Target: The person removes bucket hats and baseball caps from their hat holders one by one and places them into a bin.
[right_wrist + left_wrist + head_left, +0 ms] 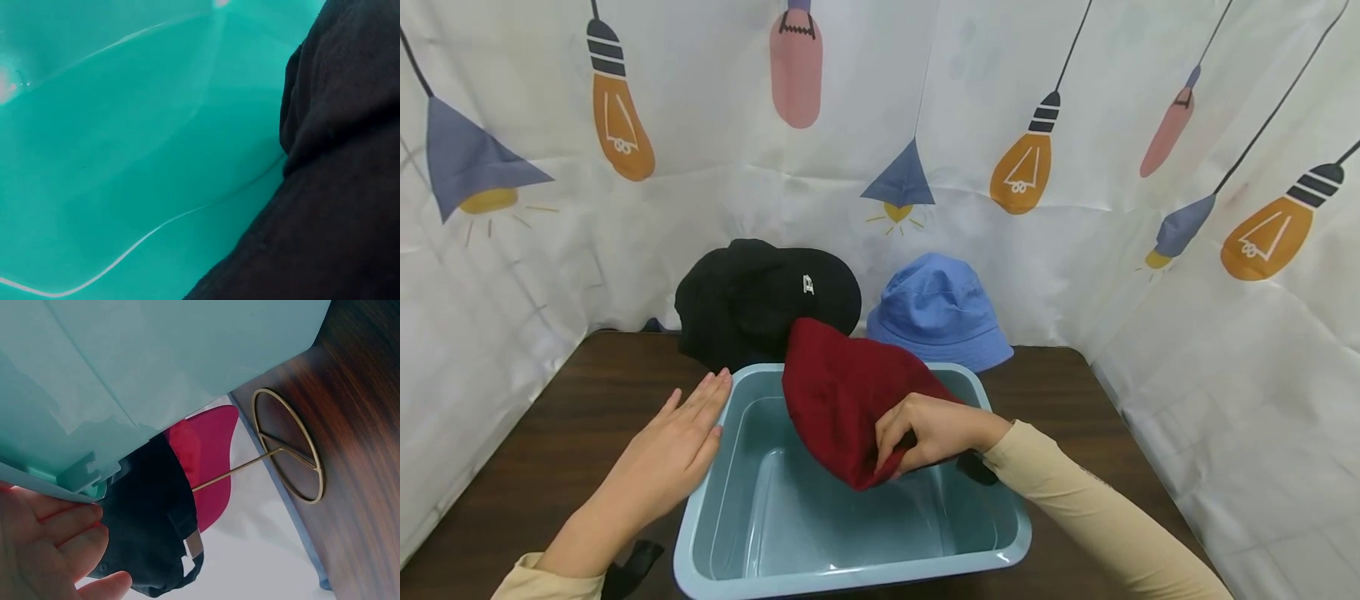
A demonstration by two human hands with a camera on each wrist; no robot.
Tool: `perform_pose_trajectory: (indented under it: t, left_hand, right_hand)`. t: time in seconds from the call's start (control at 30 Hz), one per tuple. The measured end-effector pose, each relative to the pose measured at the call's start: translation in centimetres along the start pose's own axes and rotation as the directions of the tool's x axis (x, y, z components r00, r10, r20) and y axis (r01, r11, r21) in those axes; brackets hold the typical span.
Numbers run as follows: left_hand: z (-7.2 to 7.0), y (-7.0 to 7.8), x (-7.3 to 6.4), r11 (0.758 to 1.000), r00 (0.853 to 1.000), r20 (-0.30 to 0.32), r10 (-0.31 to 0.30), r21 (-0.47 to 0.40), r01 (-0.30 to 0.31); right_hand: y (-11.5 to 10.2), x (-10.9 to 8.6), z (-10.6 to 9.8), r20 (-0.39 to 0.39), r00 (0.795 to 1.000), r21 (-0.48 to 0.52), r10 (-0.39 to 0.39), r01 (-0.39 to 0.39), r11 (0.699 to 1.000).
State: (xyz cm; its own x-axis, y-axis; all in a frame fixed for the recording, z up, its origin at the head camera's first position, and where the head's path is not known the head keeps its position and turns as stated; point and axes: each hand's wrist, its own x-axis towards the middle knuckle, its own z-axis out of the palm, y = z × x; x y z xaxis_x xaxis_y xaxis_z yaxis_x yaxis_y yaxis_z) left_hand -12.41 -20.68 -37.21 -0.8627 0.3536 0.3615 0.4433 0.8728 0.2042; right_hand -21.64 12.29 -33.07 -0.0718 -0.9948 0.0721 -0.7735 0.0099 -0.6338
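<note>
A dark red cloth hat [857, 392] hangs tilted over the light blue plastic basin [850, 575]. My right hand [925, 429] pinches its lower edge between thumb and fingers. Dark cloth [350, 175] fills the right side of the right wrist view, in front of the basin's wall [137, 156]; whether it belongs to the hat I cannot tell. With fingers straight, my left hand [673, 450] rests at the basin's left rim. In the left wrist view, the left hand's fingers [72, 519] touch the underside of that rim.
Behind the basin sit a black cap [752, 300] and a blue bucket hat [936, 308]. A gold wire stand [289, 450] rises under the black cap, beside a pink-red brim [215, 462]. A patterned white curtain [722, 200] surrounds the dark wooden table [535, 450].
</note>
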Motion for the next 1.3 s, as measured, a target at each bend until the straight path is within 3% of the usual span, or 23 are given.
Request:
perform_pose_trajectory:
  t: [0.67, 0.9, 1.3]
  left_hand:
    - [-0.1, -0.1, 0.2, 1.0, 1.0, 0.006, -0.004, -0.017, 0.004]
    - [-0.1, -0.1, 0.1, 1.0, 1.0, 0.009, -0.006, -0.022, 0.006]
    - [-0.1, -0.2, 0.2, 1.0, 1.0, 0.015, 0.005, -0.013, -0.005]
  right_hand:
    - [-0.1, 0.5, 0.6, 0.106, 0.991, -0.148, 0.076, -0.059, 0.987]
    - [-0.1, 0.8, 0.8, 0.138, 0.978, -0.183, 0.158, -0.131, 0.974]
    - [-0.1, 1.2, 1.2, 0.204, 0.95, -0.251, 0.237, -0.184, 0.951]
